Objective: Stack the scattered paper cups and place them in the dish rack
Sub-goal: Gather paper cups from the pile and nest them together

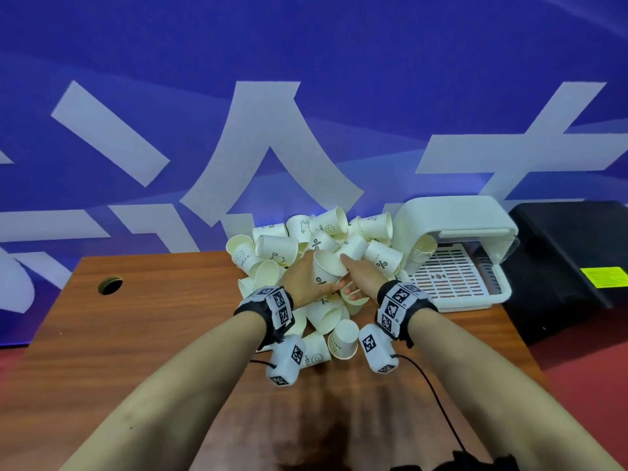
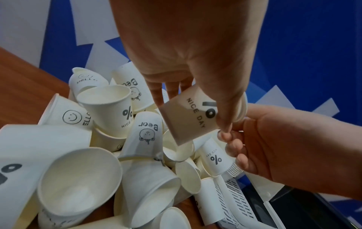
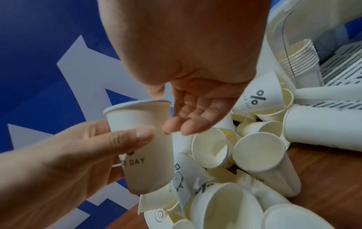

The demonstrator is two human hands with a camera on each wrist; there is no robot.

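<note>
we see the desk (image 1: 142, 334) under a blue wall, and at its far right the white dish rack (image 1: 455, 277) with its lid raised. one nested stack of cups (image 1: 421, 254) already lies on its side in the rack's left end. just left of the rack, a big pile of loose paper cups (image 1: 282, 246) covers the far middle of the desk, tipped every which way.

we judge the step in hand to be the start of a new stack: one cup is picked and needs a partner. the next move calls for lifting a second cup from the pile, turning it mouth-up to match, and sliding one into the other without crushing the thin walls.

both forearms reach straight ahead and meet over the pile. our left hand (image 1: 307, 278) grips a "nice day" cup (image 3: 141, 139), upright, thumb across its side and fingers behind. our right hand (image 1: 362, 277) holds nothing; its fingers (image 3: 188, 128) hang loosely relaxed, tips just beside the cup's wall.
</note>
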